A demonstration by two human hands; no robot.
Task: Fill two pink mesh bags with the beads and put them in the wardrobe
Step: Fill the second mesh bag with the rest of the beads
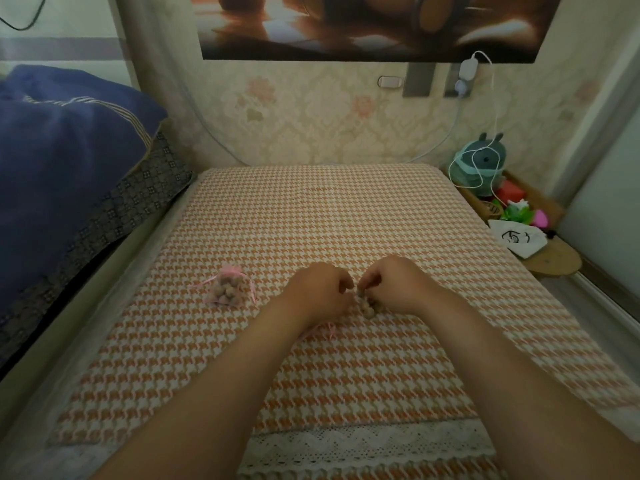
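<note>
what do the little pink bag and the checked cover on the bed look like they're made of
Pink bag: sheer mesh, probably organza, since the brown beads show through it; its ribbon ties look satiny. Checked cover: matte woven cloth in an orange and white houndstooth, with white lace trim along the near edge; the fibre can't be told.

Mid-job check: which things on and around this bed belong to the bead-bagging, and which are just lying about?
Job:
- filled pink mesh bag, lying on the bed cover
- beads between the hands
- pink ribbon under the left hand
- right hand

Lying about:
- blue quilt
- green toy
- white pouch
- charger cable
</note>
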